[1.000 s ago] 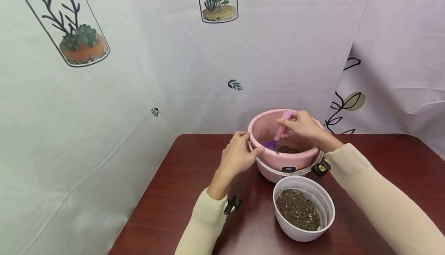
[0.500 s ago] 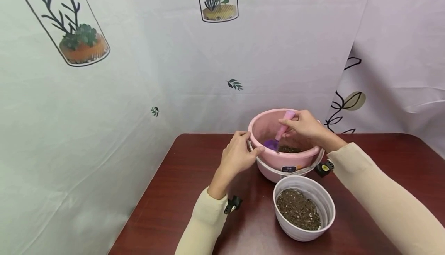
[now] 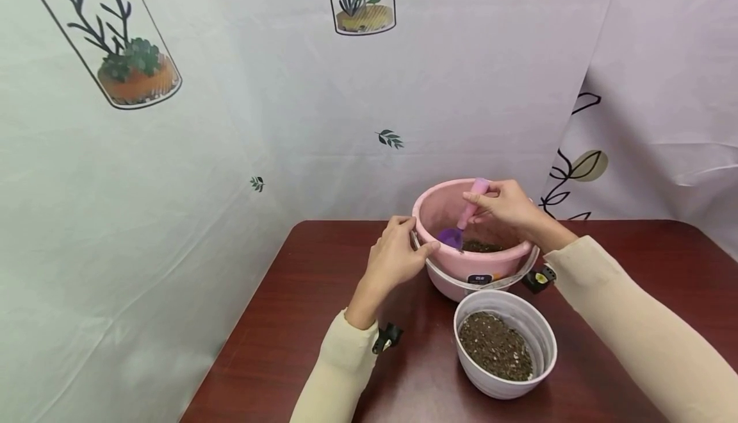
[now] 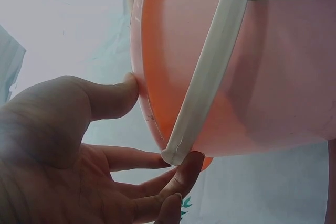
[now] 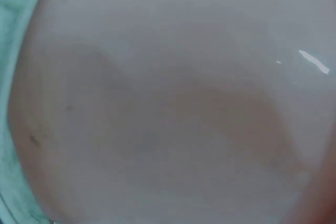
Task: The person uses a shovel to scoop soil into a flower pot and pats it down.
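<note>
In the head view my right hand (image 3: 506, 205) grips the pink handle of a small trowel (image 3: 474, 204). Its purple blade points down inside a pink bucket (image 3: 469, 265), beside dark soil (image 3: 481, 246) at the bottom. My left hand (image 3: 394, 255) holds the bucket's left rim. The left wrist view has the thumb (image 4: 123, 95) against the rim and the fingers around the end of the white bail handle (image 4: 210, 72). In the right wrist view, a blurred pale bucket wall (image 5: 168, 98) fills most of the picture, and the right hand is hidden.
A white pot (image 3: 544, 340) with soil in it stands just in front of the bucket. Both rest on a dark red wooden table (image 3: 259, 346). Behind them hangs a pale cloth (image 3: 311, 102) printed with plants.
My right hand and the trowel have shifted slightly up and to the right inside the bucket. The left hand stays on the rim.
</note>
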Available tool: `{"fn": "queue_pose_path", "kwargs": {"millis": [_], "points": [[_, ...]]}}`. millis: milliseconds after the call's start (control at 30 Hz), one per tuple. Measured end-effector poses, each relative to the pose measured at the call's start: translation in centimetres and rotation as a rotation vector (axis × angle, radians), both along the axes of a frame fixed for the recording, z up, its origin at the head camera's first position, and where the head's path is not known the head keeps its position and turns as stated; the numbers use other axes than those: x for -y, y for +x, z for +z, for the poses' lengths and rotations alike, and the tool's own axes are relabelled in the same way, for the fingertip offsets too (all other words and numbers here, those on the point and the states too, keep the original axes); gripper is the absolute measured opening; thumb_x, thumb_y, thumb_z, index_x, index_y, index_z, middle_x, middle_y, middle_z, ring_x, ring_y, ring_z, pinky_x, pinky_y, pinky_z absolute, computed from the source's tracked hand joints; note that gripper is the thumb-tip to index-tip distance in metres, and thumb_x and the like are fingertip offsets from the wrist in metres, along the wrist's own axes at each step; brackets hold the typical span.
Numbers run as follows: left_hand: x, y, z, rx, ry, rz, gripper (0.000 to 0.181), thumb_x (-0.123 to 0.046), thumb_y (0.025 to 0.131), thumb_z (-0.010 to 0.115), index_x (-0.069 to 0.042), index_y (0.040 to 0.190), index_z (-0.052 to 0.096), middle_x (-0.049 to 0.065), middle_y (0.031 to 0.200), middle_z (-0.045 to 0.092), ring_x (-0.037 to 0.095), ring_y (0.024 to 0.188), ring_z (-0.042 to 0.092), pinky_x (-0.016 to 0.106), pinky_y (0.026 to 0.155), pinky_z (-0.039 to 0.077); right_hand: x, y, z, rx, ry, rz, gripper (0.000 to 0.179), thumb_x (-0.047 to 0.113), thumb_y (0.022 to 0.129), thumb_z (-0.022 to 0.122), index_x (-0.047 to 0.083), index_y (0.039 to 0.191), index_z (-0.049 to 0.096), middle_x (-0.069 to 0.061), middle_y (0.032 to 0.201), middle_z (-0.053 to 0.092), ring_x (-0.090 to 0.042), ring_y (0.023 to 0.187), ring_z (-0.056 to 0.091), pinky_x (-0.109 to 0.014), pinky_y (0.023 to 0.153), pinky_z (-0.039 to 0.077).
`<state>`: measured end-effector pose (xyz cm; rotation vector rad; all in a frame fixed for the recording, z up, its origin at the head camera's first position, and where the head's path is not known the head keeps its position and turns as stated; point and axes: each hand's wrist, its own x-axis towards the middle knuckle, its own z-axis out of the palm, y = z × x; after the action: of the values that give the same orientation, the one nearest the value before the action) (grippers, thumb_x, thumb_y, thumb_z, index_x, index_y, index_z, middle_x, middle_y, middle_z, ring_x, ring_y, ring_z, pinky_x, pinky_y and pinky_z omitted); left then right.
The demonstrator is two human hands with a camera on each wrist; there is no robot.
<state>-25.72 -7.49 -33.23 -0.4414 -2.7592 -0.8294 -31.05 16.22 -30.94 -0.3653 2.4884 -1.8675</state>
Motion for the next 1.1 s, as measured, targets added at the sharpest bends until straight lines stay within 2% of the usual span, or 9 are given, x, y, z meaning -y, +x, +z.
{"fn": "queue_pose_path", "kwargs": {"millis": [300,400,533,700,900,1100], "points": [[0.0,-0.1,0.0,-0.006,-0.017,-0.001,0.062,-0.047,0.087,0.072,-0.01,0.136,0.06,0.006,0.137,0.055,0.025,0.119,0.059,0.049,0.09,0.05,-0.6,0.3,0.1,0.051,-0.064,-0.011,0.044,0.024,0.098,0.065,-0.017,0.111,0.056,-0.005,0.074,0.073,-0.014,0.069,0.072,-0.029,0.069,0.058],[0.0,-0.1,-0.1,-0.007,-0.018,0.0,0.063,-0.047,0.087,0.072,-0.01,0.136,0.06,0.005,0.137,0.055,0.025,0.119,0.059,0.049,0.09,0.05,-1.0,0.3,0.3,0.049,-0.051,-0.025,0.046,0.027,0.097,0.065,-0.014,0.115,0.058,-0.001,0.074,0.073,-0.012,0.068,0.071,-0.029,0.07,0.058],[0.0,0.0,0.0,-0.005,-0.015,0.0,0.063,-0.047,0.087,0.072,-0.01,0.136,0.061,0.005,0.138,0.055,0.024,0.12,0.059,0.049,0.09,0.05,-1.6,0.3,0.6,0.046,-0.055,-0.025,0.042,0.031,0.096,0.066,-0.009,0.107,0.063,-0.003,0.074,0.074,-0.012,0.07,0.071,-0.029,0.07,0.058],[0.0,-0.1,0.0,-0.007,-0.016,-0.006,0.063,-0.048,0.087,0.072,-0.011,0.137,0.06,0.004,0.137,0.055,0.023,0.12,0.059,0.048,0.089,0.051,-2.6,0.5,1.0,0.066,-0.156,-0.003,0.035,0.03,0.097,0.066,-0.005,0.092,0.067,-0.011,0.079,0.074,-0.016,0.076,0.073,-0.03,0.074,0.057],[0.1,-0.3,-0.3,0.002,-0.003,-0.014,0.063,-0.048,0.086,0.073,-0.012,0.137,0.06,0.002,0.136,0.055,0.022,0.119,0.059,0.049,0.088,0.051,-4.4,0.8,0.7,0.116,-0.375,0.027,0.027,0.025,0.095,0.067,-0.002,0.091,0.069,-0.015,0.083,0.074,-0.02,0.08,0.074,-0.03,0.076,0.056],[0.4,-0.2,0.1,0.014,-0.007,-0.016,0.062,-0.048,0.086,0.073,-0.013,0.136,0.061,0.0,0.136,0.055,0.019,0.121,0.057,0.047,0.087,0.051,-6.2,1.9,0.2,0.079,-0.458,0.016,0.032,0.024,0.097,0.064,-0.006,0.093,0.071,-0.02,0.087,0.074,-0.024,0.088,0.073,-0.031,0.078,0.056]]}}
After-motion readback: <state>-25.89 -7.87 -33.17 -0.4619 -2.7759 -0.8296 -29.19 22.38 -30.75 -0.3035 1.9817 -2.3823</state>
